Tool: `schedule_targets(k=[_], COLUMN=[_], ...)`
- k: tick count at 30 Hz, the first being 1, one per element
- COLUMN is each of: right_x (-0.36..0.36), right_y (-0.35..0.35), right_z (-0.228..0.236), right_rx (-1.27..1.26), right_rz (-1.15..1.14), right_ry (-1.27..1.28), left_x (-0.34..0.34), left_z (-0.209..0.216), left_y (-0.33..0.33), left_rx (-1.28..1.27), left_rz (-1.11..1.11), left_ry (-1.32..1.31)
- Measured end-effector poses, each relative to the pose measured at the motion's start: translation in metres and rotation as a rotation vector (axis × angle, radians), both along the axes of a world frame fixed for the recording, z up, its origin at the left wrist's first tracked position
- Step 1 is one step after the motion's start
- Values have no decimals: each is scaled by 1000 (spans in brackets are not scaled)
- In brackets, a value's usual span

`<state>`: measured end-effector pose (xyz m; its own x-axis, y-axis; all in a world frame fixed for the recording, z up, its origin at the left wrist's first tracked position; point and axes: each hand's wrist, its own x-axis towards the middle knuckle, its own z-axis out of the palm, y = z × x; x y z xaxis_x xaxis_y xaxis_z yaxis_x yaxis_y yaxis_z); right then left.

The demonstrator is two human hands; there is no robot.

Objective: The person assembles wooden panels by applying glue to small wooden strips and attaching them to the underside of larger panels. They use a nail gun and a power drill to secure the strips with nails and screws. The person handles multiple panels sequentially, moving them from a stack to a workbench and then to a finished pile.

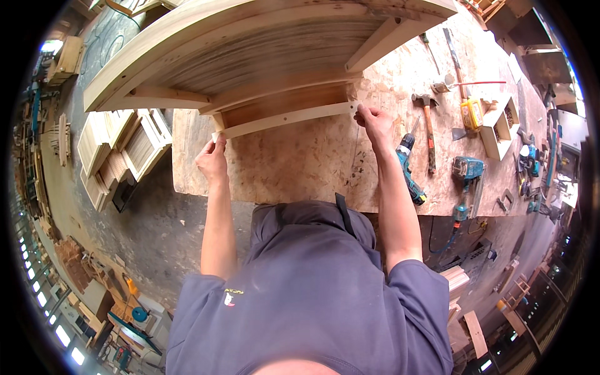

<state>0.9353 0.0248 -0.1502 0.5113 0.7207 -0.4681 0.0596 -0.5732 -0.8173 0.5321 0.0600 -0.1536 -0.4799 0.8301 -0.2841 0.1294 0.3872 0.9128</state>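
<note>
**Wooden strip [287, 119] lies crosswise between your two hands**

The strip is just ahead of you, its long axis running from your left hand [212, 159] to your right hand [377, 128], with the right end slightly farther from your body. Your left thumb and fingers are drawn together in a pinch at the left end; your right hand pinches the other end in the same way. Neither is spread, and each is nearest its own end. Below the strip, between your hands, is the workbench [287, 165]. Just beyond both hands is a panelled wooden piece [269, 56]; I can't tell whether the strip is fixed to it. Right of your right hand lies a drill [405, 164], then a claw hammer [429, 128], and farther out an open wooden box [494, 145]. Well left of your left hand, wooden frames [128, 147] are piled beside the bench.
</note>
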Motion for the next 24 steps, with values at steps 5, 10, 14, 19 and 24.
schedule_targets(k=[5,10,14,19,24], right_x=[3,0,1,4,10], right_y=[-1,0,2,0,-4], right_z=[-4,5,0,-6,-20], right_rx=[48,21,44,19,43], right_rz=[-27,4,7,-13,-16], right_ry=[52,1,20,17,58], left_x=[-1,2,-1,-2,102], left_z=[-4,0,-1,9,62], left_y=[1,0,0,-2,-5], left_rx=[29,24,29,125,663], left_rz=[-23,-3,-18,-115,-648], left_ry=[28,-10,13,358,847])
